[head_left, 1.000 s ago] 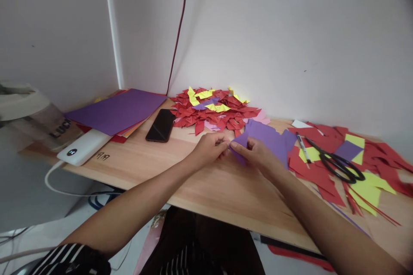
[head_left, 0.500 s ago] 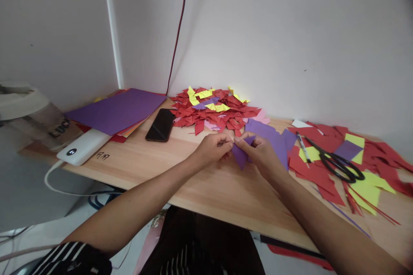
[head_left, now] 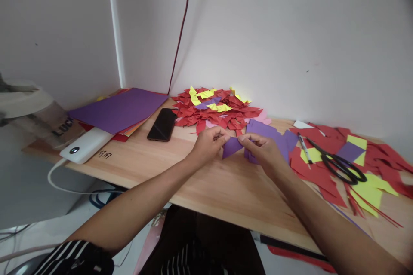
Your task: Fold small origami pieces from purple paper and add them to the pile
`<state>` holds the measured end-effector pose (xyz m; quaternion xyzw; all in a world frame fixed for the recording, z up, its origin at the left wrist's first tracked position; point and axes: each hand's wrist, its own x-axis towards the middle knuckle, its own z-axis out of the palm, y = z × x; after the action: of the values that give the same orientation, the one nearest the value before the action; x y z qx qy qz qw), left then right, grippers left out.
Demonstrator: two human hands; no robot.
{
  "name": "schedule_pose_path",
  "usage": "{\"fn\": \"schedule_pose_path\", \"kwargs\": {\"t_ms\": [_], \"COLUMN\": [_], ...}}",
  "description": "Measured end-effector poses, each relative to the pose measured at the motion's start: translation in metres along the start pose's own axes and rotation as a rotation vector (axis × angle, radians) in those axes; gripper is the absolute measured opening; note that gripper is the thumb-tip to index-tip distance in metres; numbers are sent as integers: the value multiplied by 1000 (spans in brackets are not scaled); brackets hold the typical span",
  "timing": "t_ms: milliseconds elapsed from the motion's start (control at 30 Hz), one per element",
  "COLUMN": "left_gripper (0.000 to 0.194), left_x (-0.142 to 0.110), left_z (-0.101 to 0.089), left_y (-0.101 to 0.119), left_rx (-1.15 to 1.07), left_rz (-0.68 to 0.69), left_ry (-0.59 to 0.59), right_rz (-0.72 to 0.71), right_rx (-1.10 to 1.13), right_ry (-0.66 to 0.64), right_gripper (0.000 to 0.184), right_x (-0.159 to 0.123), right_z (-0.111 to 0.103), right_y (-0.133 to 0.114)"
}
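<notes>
A small piece of purple paper (head_left: 231, 146) is stretched between my two hands, just above the tabletop (head_left: 206, 180). My left hand (head_left: 211, 141) pinches its upper left part, and my right hand (head_left: 258, 144) pinches the upper right corner. The paper looks folded, with a point hanging down on the left. Behind and under my right hand lie more purple paper pieces (head_left: 266, 131). Past my hands, against the wall, is a heap of folded red paper shapes (head_left: 190, 114) with a few yellow, pink and purple ones among them.
On the right, black-handled scissors (head_left: 342, 167) and a pen (head_left: 305, 148) lie over red and yellow scraps. Left of the heap is a phone (head_left: 161, 124). Farther left are purple sheets (head_left: 121, 109), a white power bank (head_left: 85, 146) with a cable, and a clear container (head_left: 48, 122).
My hands have drawn slightly apart, and the purple paper now spans between them. Its hanging point has shifted from near my right hand to near my left.
</notes>
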<state>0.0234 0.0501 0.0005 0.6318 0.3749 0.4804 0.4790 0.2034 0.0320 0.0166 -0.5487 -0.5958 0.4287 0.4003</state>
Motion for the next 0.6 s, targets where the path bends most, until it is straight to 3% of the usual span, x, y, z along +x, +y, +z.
{"fn": "schedule_pose_path", "kwargs": {"t_ms": [167, 400, 600], "left_gripper": [21, 22, 20], "left_x": [2, 2, 1], "left_z": [-4, -10, -8], "left_y": [-2, -3, 2], "left_rx": [-102, -37, 24], "left_rz": [-26, -20, -5], "left_ry": [78, 52, -40], "right_rz": [-20, -73, -175], "right_rx": [-78, -175, -227], "right_ry": [-67, -262, -212], "right_gripper": [44, 47, 51], "right_x": [-2, 2, 3], "right_z": [-2, -7, -3], "right_y": [-3, 8, 8]}}
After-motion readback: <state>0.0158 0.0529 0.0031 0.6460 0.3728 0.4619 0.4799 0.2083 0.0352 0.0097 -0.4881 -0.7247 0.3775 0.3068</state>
